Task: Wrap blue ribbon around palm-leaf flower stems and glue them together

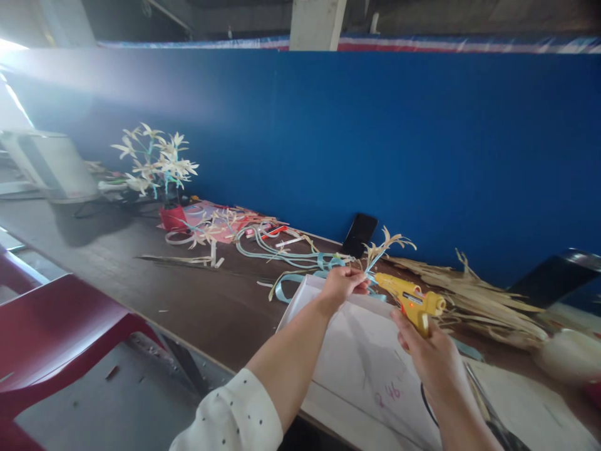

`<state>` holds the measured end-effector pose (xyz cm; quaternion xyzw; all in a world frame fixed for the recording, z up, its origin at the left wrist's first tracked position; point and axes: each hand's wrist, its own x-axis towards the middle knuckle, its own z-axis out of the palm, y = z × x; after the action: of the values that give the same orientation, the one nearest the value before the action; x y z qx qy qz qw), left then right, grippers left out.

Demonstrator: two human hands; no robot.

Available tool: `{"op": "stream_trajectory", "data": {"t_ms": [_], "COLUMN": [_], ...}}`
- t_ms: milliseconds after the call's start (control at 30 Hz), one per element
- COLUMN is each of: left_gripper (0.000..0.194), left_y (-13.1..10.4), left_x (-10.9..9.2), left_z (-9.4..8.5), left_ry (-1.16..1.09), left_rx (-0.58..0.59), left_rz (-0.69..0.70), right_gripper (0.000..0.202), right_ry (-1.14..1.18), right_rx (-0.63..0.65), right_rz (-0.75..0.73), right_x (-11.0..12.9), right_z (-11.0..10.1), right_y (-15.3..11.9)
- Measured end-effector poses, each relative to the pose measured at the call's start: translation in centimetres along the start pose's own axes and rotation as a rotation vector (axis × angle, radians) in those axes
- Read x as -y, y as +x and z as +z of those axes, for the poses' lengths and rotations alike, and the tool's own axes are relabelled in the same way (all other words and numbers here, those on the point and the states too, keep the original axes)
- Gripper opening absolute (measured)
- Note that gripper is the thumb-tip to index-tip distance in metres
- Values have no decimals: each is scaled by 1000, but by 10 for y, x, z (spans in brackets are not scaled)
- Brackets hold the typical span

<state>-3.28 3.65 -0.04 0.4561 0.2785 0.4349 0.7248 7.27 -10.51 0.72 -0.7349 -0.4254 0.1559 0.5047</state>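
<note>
Pinched in the fingers of my left hand (342, 287) is the light-blue stem of a handmade flower (385, 245) with pale, dry petals. My right hand (431, 351) is wrapped round the handle of a yellow glue gun (409, 297), a small red light glowing on its side. The gun's nozzle points left and is close to the stem; whether they touch I cannot tell. Beneath both hands lies a white box lid or board (357, 351) with pink handwriting.
Dry husk strips (474, 291) lie to the right, by a dark phone (360, 234) leaning on the blue partition (422, 138). Blue ribbon loops (277, 250) are behind my left hand. Further left stand a red pot (173, 217) of finished flowers (162, 160) and a red chair (70, 326).
</note>
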Motion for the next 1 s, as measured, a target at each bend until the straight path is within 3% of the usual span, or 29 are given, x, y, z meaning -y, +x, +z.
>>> {"op": "stream_trajectory", "data": {"t_ms": [1000], "left_gripper": [16], "left_y": [1], "left_x": [-1], "left_z": [-1], "left_ry": [1], "left_rx": [-17], "left_rz": [19], "right_gripper": [39], "right_ry": [-59], "right_rx": [-4], "right_rz": [74], "right_x": [4], "right_z": [-2], "right_y": [-3]}}
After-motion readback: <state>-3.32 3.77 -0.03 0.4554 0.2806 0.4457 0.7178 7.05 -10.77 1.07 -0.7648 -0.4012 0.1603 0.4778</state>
